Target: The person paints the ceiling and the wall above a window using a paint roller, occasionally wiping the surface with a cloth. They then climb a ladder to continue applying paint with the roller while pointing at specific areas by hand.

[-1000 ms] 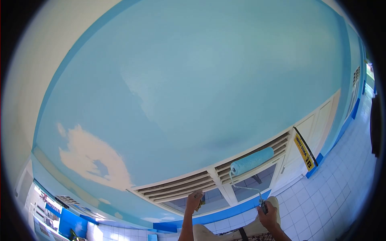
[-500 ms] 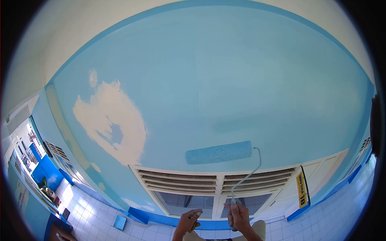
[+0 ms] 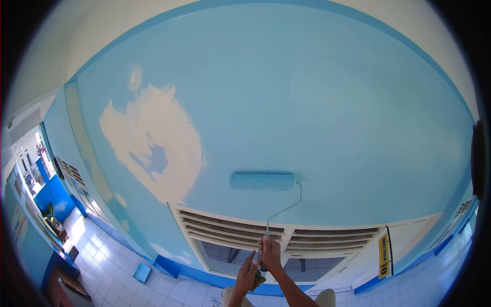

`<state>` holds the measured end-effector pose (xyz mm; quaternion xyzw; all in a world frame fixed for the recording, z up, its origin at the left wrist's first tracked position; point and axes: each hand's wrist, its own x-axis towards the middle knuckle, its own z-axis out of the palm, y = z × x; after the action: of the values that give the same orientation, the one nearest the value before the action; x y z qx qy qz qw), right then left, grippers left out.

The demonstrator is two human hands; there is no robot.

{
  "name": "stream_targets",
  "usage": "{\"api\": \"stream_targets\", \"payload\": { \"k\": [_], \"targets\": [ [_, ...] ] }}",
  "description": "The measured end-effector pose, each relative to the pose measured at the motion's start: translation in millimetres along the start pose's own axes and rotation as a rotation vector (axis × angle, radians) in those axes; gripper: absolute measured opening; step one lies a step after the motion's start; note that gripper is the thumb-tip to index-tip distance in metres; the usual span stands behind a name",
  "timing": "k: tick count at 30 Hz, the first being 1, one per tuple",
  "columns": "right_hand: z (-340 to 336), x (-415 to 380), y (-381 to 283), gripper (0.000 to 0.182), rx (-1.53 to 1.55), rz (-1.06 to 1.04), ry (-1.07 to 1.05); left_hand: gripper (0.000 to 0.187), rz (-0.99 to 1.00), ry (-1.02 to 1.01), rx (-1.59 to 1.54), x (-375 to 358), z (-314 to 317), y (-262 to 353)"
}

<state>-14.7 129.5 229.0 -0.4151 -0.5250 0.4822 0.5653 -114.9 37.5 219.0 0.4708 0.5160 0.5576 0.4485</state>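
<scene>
A paint roller [image 3: 263,181] with a light blue sleeve lies against the blue wall [image 3: 332,128], above the louvred vents [image 3: 225,226]. Its thin bent wire frame runs down to the handle, which my right hand [image 3: 269,253] grips. Close by on the lower left, my left hand [image 3: 247,273] is near the bottom of the handle, with a dark yellowish cloth or glove-like item [image 3: 258,280] at its palm. What its fingers hold is partly hidden. A large cream unpainted patch [image 3: 176,148] shows on the wall left of the roller.
A yellow sign [image 3: 383,255] sticks out beside the white door frame at the right. Below are window panes [image 3: 222,257] and a white tiled floor [image 3: 120,261] with a blue flat object [image 3: 142,272]. Plants stand far left.
The roller and my right hand have moved left and the hand is higher. My left hand has come up close beside the handle. The view has shifted, so the cream patch appears further right.
</scene>
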Motion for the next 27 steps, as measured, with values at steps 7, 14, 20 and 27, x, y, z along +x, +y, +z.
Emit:
{"api": "stream_targets", "payload": {
  "k": [7,14,20,27],
  "targets": [
    [16,46,-82,0.051,0.048,-0.051,-0.028,0.051,0.164,-0.027,-0.013,48,16,57],
    [58,110,-176,0.053,0.092,-0.258,-0.067,0.052,0.422,0.076,0.150,84,3,163],
    [80,136,-235,0.055,0.240,-0.292,-0.119,0.053,0.380,0.104,0.226,99,-7,213],
    [70,101,-157,0.052,0.206,-0.118,-0.119,0.044,0.182,0.101,0.000,89,-7,117]
  ]
}}
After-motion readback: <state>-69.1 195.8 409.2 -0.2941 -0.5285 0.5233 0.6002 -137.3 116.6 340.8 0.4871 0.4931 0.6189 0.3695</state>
